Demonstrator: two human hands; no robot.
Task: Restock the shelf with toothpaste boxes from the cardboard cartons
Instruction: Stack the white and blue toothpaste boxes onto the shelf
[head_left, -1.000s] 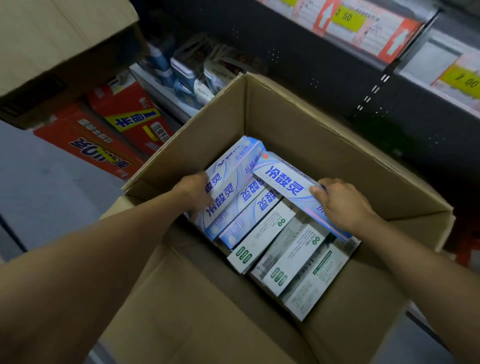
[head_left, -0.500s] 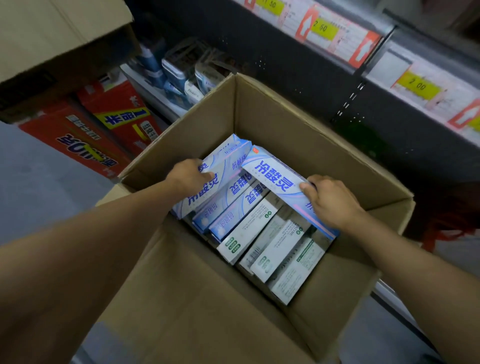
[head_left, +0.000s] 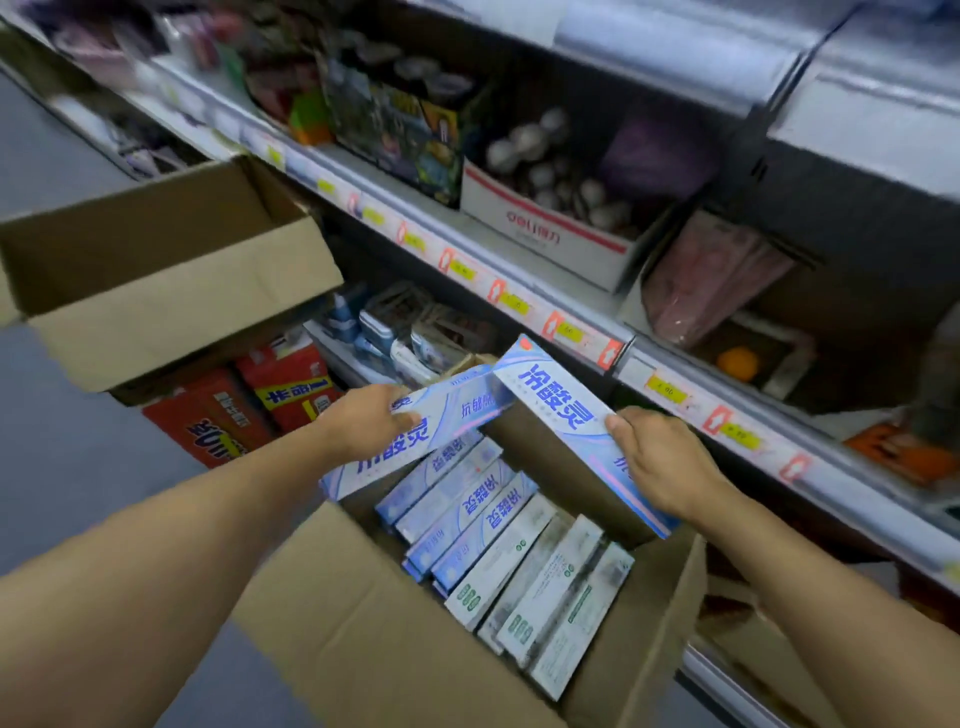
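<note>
Head view, looking down into an open carton (head_left: 363, 623) with flaps up. Left hand (head_left: 363, 421) gripping one blue toothpaste box (head_left: 415, 436), lifted just above the carton's 10 o'clock corner. Right hand (head_left: 660, 462) clamped on a second blue box (head_left: 561, 410), tilted over the 1 o'clock side, far ends of both boxes nearly touching. More blue and white-green boxes (head_left: 498, 551) lying in rows inside. Shelf (head_left: 519, 306) with yellow price tags at 12 to 3 o'clock. Another carton (head_left: 166, 270) at 10 o'clock, red packs (head_left: 244, 410) below it.

Two bare forearms, left hand (head_left: 366, 422), right hand (head_left: 662, 462), no sleeves, short plain fingernails
</note>
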